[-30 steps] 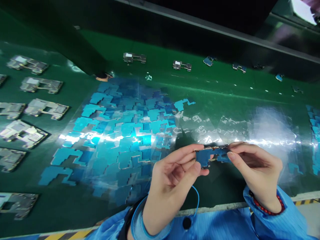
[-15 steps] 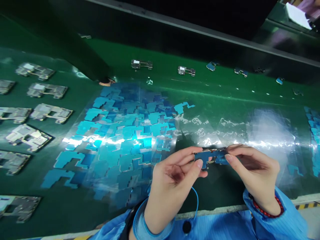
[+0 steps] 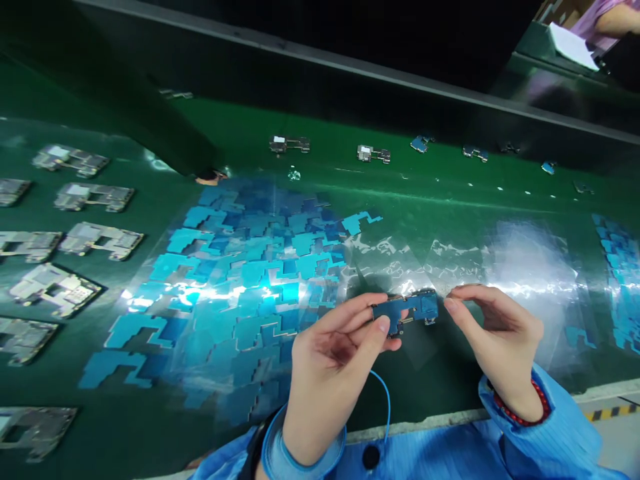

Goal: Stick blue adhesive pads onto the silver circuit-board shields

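My left hand (image 3: 330, 367) pinches the left end of a small circuit board (image 3: 417, 305) between thumb and fingers. A blue film covers much of the board's face, and metal parts show along its edges. Just off the board's right end, my right hand (image 3: 495, 327) has thumb and forefinger pressed together; whether anything tiny is between them I cannot make out. Left of my hands lies a spread of blue cut film pieces (image 3: 260, 270) on clear sheets, one film piece (image 3: 359, 222) poking out at its upper right.
Several bare circuit boards (image 3: 103, 240) lie on the green mat at left. Smaller boards (image 3: 374, 154) line the back. Clear plastic sheets (image 3: 530, 260) and more blue pieces (image 3: 620, 287) are on the right. A dark post (image 3: 165, 120) stands at back left. Another person's arm (image 3: 617, 20) shows at top right.
My right hand has come off the board's right end and is now a little apart from it. The board stays in my left hand, with more of its right end showing.
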### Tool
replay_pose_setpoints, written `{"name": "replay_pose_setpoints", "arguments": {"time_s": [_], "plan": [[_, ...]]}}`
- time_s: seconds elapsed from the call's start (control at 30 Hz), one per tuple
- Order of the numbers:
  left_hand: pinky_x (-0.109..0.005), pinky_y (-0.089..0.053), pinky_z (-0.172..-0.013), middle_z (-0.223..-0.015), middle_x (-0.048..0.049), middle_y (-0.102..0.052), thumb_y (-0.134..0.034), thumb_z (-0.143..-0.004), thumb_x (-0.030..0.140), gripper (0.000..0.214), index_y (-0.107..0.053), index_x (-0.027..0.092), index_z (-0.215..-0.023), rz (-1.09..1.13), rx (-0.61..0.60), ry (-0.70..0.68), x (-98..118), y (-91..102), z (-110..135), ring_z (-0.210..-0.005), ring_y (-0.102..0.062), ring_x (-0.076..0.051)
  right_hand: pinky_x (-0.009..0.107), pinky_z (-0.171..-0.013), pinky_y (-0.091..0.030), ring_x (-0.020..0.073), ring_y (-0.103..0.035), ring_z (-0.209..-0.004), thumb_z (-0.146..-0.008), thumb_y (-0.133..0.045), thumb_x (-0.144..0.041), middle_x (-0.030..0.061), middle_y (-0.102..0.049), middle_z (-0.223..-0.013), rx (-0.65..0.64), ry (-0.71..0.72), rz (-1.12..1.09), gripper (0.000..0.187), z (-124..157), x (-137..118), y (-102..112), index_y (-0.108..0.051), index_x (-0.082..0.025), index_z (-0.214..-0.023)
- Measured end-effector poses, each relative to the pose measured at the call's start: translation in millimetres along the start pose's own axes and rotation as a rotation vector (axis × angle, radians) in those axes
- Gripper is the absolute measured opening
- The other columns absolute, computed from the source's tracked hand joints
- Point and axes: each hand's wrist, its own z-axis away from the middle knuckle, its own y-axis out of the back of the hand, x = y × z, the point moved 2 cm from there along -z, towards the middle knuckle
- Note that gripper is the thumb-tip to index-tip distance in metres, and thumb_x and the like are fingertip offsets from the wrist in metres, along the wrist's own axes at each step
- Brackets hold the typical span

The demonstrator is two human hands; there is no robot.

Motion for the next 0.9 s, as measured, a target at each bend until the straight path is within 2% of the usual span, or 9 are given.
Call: {"name": "replay_pose_setpoints", "arguments": {"time_s": [0.13, 0.2, 0.27, 0.4, 0.5, 0.6, 0.67, 0.77, 0.9], "plan": [[-0.023, -0.063, -0.064, -0.087, -0.0055, -0.074, -0.077, -0.077, 0.025, 0.027, -0.070, 0.013, -0.100, -0.028, -0.136, -0.008, -6, 7.0, -7, -0.081, -0.073, -0.022, 0.011, -0.075, -0.054, 0.0053, -0.067, -0.075, -0.083, -0.070, -0.016, -0.0033, -0.069, -0.081, -0.056, -0.070, -0.083, 0.010, -1, 3, -3, -0.068, -0.020, -0.092], [-0.023, -0.063, -0.064, -0.087, -0.0079, -0.074, -0.078, -0.076, 0.026, 0.031, -0.069, 0.011, -0.102, -0.023, -0.155, 0.012, -9, 8.8, -8, -0.081, -0.073, -0.022, 0.011, -0.077, -0.054, 0.0059, -0.067, -0.075, -0.083, -0.069, -0.017, -0.0023, -0.070, -0.082, -0.123, -0.091, -0.156, 0.012, -2, 5, -6, -0.069, -0.020, -0.095], [-0.021, -0.062, -0.062, -0.086, -0.0082, -0.073, -0.079, -0.075, 0.029, 0.033, -0.069, 0.010, -0.101, 0.009, -0.141, 0.019, -11, 9.9, -7, -0.075, -0.072, -0.020, 0.009, -0.071, -0.053, 0.0068, -0.067, -0.070, -0.083, -0.069, -0.022, -0.0009, -0.070, -0.078, -0.196, -0.136, -0.182, 0.005, 0, 9, -9, -0.071, -0.019, -0.087], [-0.020, -0.060, -0.063, -0.082, -0.0061, -0.071, -0.076, -0.078, 0.037, 0.039, -0.066, 0.010, -0.103, -0.049, -0.254, 0.021, -16, 11.1, -10, -0.069, -0.069, -0.014, 0.014, -0.058, -0.051, 0.0112, -0.065, -0.061, -0.085, -0.066, -0.041, 0.0048, -0.067, -0.067, -0.375, -0.339, -0.265, 0.030, 5, 18, -10, -0.070, -0.014, -0.073], [-0.023, -0.060, -0.078, -0.102, -0.0084, -0.070, -0.067, -0.086, 0.047, 0.055, -0.054, 0.014, -0.128, -0.133, -0.391, -0.001, -17, 14.2, -14, -0.091, -0.068, -0.015, 0.019, -0.059, -0.051, 0.0136, -0.063, -0.062, -0.082, -0.065, -0.057, 0.0082, -0.066, -0.068, -0.421, -0.408, -0.216, 0.045, -9, 31, 1, -0.070, -0.012, -0.074], [-0.023, -0.053, -0.093, -0.133, -0.0103, -0.059, -0.057, -0.092, 0.053, 0.062, -0.038, 0.020, -0.142, -0.138, -0.408, -0.033, -15, 19.6, -14, -0.116, -0.061, -0.016, 0.024, -0.063, -0.052, 0.0155, -0.063, -0.065, -0.068, -0.068, -0.072, 0.0101, -0.066, -0.071, -0.316, -0.406, -0.046, 0.062, -60, 55, 17, -0.069, -0.011, -0.077], [-0.023, -0.052, -0.091, -0.133, -0.0117, -0.058, -0.053, -0.094, 0.054, 0.058, -0.041, 0.018, -0.137, -0.140, -0.408, -0.061, -15, 22.1, -14, -0.113, -0.062, -0.017, 0.027, -0.071, -0.054, 0.0171, -0.065, -0.072, -0.068, -0.070, -0.070, 0.0121, -0.068, -0.080, -0.246, -0.420, 0.029, 0.062, -108, 80, 24, -0.067, -0.009, -0.083], [-0.024, -0.052, -0.082, -0.115, -0.0116, -0.065, -0.053, -0.094, 0.050, 0.047, -0.052, 0.013, -0.122, -0.120, -0.422, -0.088, -18, 23.4, -14, -0.096, -0.065, -0.016, 0.029, -0.080, -0.054, 0.0144, -0.066, -0.079, -0.093, -0.056, -0.046, 0.0134, -0.068, -0.091, -0.164, -0.451, 0.179, 0.040, -177, 117, 27, -0.064, -0.007, -0.094], [-0.023, -0.046, -0.066, -0.077, -0.0047, -0.064, -0.053, -0.093, 0.050, 0.044, -0.055, 0.010, -0.111, -0.052, -0.454, -0.054, -21, 22.3, -17, -0.065, -0.058, -0.011, 0.043, -0.096, -0.049, 0.0198, -0.064, -0.101, -0.095, -0.056, -0.025, 0.0129, -0.065, -0.104, -0.118, -0.390, 0.490, 0.021, -229, 141, 19, -0.063, -0.007, -0.104]]}}
